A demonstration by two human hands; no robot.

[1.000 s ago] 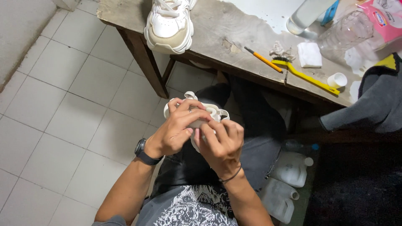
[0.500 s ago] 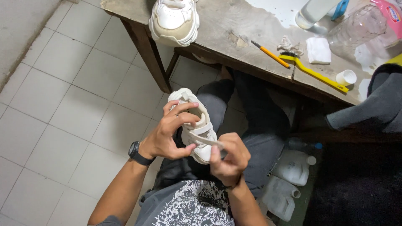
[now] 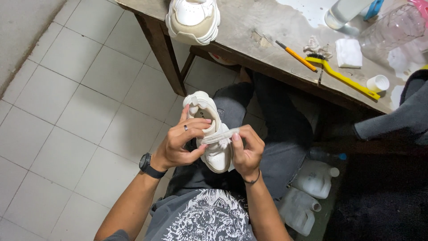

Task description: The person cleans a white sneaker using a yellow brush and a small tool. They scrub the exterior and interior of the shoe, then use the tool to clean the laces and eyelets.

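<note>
White shoe point(image 3: 209, 134) sits over the lap, left hand point(image 3: 178, 147) gripping its side; right hand point(image 3: 247, 151) pinches a strap point(image 3: 220, 135) across it; best kept taut, the shoe held steady.

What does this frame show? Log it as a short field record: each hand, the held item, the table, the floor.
left hand: grips the white sneaker from its side, over the lap
right hand: pinches a pale strip stretched across the sneaker
table: second sneaker, orange pencil, yellow brush, white cloth, small white cup
floor: two white jugs beside the person's leg
</note>
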